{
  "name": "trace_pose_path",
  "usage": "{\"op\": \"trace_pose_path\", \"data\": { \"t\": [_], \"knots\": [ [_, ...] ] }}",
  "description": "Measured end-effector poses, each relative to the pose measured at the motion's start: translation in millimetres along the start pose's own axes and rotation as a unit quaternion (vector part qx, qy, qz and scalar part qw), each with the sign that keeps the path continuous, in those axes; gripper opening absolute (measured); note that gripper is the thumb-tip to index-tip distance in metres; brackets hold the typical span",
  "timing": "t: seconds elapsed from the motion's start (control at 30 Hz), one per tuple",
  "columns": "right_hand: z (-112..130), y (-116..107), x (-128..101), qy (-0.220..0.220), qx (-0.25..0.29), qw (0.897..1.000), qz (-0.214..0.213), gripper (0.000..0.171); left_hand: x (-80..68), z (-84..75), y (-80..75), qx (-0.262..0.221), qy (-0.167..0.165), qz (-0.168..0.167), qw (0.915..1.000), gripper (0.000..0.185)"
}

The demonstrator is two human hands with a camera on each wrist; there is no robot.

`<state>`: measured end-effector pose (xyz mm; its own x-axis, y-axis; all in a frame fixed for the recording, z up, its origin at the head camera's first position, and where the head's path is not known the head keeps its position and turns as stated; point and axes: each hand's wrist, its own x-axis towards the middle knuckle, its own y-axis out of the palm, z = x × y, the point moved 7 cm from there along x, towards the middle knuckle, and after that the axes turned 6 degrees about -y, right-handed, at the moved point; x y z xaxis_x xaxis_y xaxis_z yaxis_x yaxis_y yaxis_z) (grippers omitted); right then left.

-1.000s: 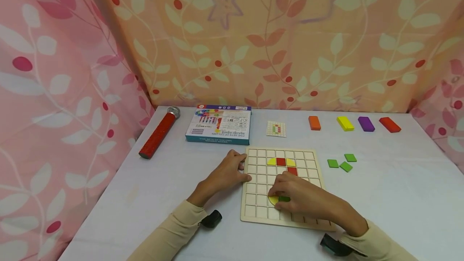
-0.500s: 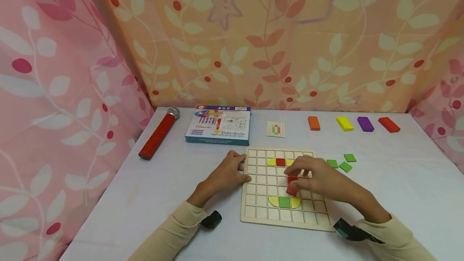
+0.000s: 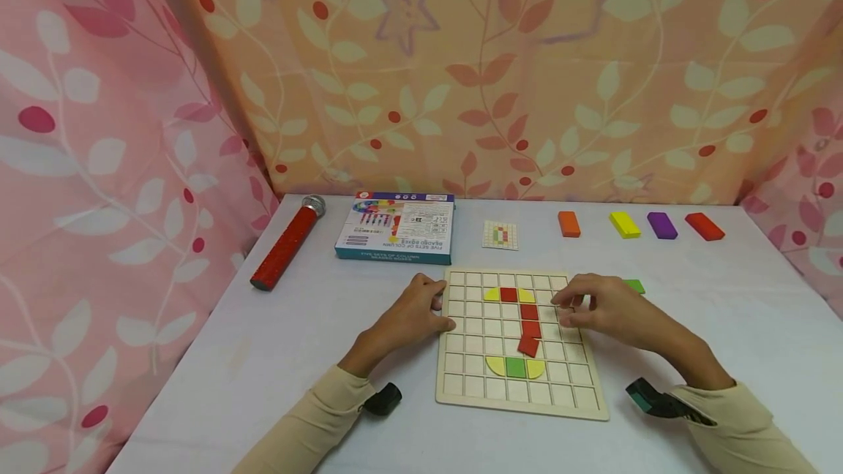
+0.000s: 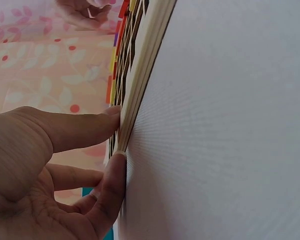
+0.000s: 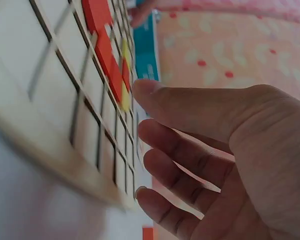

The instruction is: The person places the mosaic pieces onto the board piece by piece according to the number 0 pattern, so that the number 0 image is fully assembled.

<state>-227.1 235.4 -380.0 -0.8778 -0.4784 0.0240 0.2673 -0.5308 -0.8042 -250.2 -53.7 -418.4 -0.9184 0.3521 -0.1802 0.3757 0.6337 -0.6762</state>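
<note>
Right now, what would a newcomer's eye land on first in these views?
The wooden grid board at the centre, with red tiles running down from a yellow-and-red top, the lowest one crooked. The left hand presses the board's left edge; the right hand hovers open over its right side. Four coloured blocks line the far edge.

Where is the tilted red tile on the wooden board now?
In the head view, the tilted red tile lies crooked near the wooden board's centre, just below two red tiles and above the green tile.
</note>
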Motion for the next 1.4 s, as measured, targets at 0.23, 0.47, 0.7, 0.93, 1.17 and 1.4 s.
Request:
{"op": "trace_pose_path", "data": {
  "t": [0.23, 0.47, 0.7, 0.93, 1.17, 1.4],
  "knots": [
    [30, 33, 7, -0.056, -0.005, 0.997, 0.062, 0.024, 0.1, -0.2, 0.3, -0.005, 0.003, 0.002, 1.0, 0.077],
    [42, 45, 8, -0.094, -0.05, 0.992, 0.071, 0.018, 0.2, -1.5, -0.3, -0.004, 0.002, -0.003, 1.0, 0.076],
    [43, 44, 7, -0.084, -0.056, 0.991, 0.086, 0.018, 0.1, -1.1, -0.6, -0.005, -0.002, -0.006, 1.0, 0.075],
    [38, 38, 4, -0.059, -0.022, 0.993, 0.101, 0.02, -0.7, -0.8, -0.8, -0.003, 0.0, -0.004, 1.0, 0.075],
    [5, 4, 1, 0.01, -0.011, 0.999, 0.03, 0.026, -0.7, -0.7, -1.2, 0.0, 0.004, -0.005, 1.0, 0.076],
    [-47, -30, -11, 0.064, -0.051, 0.996, -0.03, 0.036, 0.0, 0.4, -0.5, -0.001, 0.0, -0.004, 1.0, 0.076]
  ]
}}
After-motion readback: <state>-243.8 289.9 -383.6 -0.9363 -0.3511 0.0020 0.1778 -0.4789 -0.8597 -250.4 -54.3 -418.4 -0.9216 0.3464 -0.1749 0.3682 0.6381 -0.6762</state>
